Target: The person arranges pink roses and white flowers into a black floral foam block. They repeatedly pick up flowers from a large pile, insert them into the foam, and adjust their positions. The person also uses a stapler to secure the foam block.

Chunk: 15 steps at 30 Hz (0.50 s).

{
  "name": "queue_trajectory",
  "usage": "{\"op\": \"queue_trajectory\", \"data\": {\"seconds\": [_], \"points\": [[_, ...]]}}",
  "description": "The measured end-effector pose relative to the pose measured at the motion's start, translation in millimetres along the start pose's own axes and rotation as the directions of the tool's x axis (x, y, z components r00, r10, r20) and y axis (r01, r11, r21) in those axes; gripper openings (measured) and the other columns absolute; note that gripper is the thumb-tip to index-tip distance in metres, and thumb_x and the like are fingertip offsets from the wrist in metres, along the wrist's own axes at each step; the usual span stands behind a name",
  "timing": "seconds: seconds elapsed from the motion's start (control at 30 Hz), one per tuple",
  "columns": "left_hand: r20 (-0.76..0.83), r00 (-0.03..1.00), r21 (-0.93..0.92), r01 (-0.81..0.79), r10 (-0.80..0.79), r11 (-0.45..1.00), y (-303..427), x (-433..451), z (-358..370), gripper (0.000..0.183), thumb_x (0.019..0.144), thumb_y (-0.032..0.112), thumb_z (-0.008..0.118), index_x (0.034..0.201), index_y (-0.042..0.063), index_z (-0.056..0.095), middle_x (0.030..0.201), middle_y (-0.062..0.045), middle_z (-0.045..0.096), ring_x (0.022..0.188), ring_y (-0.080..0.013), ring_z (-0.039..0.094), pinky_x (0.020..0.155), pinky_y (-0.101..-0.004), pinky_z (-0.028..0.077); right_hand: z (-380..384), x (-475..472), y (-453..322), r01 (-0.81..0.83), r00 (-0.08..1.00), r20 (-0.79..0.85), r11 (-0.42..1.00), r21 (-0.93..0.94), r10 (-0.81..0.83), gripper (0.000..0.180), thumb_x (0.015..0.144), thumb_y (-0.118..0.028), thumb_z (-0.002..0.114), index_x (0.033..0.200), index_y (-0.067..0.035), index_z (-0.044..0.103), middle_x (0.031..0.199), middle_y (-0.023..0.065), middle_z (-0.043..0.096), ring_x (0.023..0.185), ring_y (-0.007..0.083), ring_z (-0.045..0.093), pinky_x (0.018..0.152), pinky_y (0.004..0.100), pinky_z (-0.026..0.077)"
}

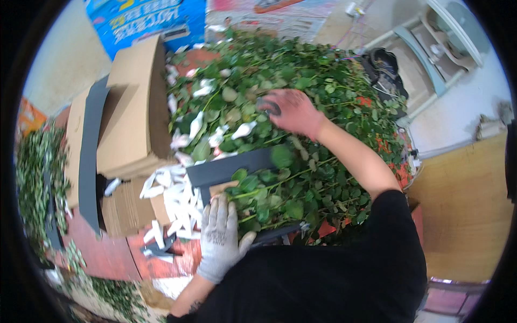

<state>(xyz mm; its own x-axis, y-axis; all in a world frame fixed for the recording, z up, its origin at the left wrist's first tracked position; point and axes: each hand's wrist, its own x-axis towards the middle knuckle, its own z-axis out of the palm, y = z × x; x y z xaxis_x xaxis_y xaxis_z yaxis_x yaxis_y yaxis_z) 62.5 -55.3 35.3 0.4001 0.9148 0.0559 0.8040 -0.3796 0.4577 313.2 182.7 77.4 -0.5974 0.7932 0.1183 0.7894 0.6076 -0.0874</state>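
My left hand (220, 238), in a pale knit glove with print on its back, lies flat with the thumb out to the side. Its fingertips cover the left end of some leafy rose stems (262, 191) laid on a dark grey strip and cardboard. Whatever is under the palm is hidden. Farther out, my right hand (294, 112), in a pink glove with a dark palm, hovers blurred over a large heap of rose stems (282, 76). Its fingers are curled, and their inner side is partly hidden. White-sleeved rose heads (244, 130) lie to its left.
A cardboard box (125, 129) stands at left beside a dark grey strip (91, 157). White foam sleeves (177, 198) are piled on the red table (101, 254). More greenery (36, 189) is at far left. A chair (420, 60) holding a dark bag (383, 74) stands upper right.
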Motion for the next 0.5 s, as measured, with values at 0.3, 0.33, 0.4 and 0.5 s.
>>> {"op": "queue_trajectory", "data": {"seconds": [0.3,0.33,0.4,0.5], "points": [[0.052,0.999,0.0,0.017,-0.017,1.0,-3.1,4.2,2.2,0.079,0.075,0.044,0.064,0.128,-0.01,0.042,0.141,-0.031,0.034,0.133,-0.0462,0.029,0.109,-0.054,0.021,68.0,24.0,112.6,-0.042,0.92,0.34,0.911,-0.411,0.196,0.027,0.082,-0.013,0.05,0.107,-0.015,0.061,0.103,0.0089,0.063,0.095,0.0251,0.064,0.074,0.0381,0.052],[0.054,0.999,-0.011,0.001,-0.001,1.0,-2.2,6.2,2.5,0.078,0.075,0.045,0.064,0.127,-0.01,0.042,0.14,-0.031,0.034,0.133,-0.0458,0.029,0.109,-0.0542,0.021,78.8,18.0,153.6,-0.092,0.986,0.081,0.893,-0.44,0.142,0.023,0.081,-0.013,0.051,0.101,-0.013,0.062,0.089,0.0099,0.066,0.094,0.0255,0.065,0.073,0.0383,0.053],[0.047,0.999,-0.026,-0.004,0.005,1.0,-0.8,6.1,2.0,0.077,0.076,0.045,0.064,0.127,-0.01,0.043,0.139,-0.031,0.035,0.133,-0.0453,0.03,0.11,-0.0543,0.02,9.9,9.5,184.5,-0.213,0.941,-0.326,0.906,-0.366,0.09,0.017,0.079,-0.011,0.049,0.089,-0.008,0.063,0.088,0.0138,0.065,0.086,0.0296,0.063,0.072,0.0394,0.052],[0.029,1.0,-0.025,0.009,-0.008,1.0,-3.5,1.7,-0.2,0.077,0.076,0.044,0.065,0.126,-0.01,0.043,0.139,-0.031,0.036,0.132,-0.0452,0.03,0.11,-0.0539,0.021,-113.9,-5.5,197.3,-0.528,0.433,-0.802,0.837,0.144,0.411,0.024,0.085,-0.014,0.051,0.1,0.002,0.061,0.09,0.0162,0.064,0.082,0.0303,0.063,0.074,0.0403,0.051]]}}
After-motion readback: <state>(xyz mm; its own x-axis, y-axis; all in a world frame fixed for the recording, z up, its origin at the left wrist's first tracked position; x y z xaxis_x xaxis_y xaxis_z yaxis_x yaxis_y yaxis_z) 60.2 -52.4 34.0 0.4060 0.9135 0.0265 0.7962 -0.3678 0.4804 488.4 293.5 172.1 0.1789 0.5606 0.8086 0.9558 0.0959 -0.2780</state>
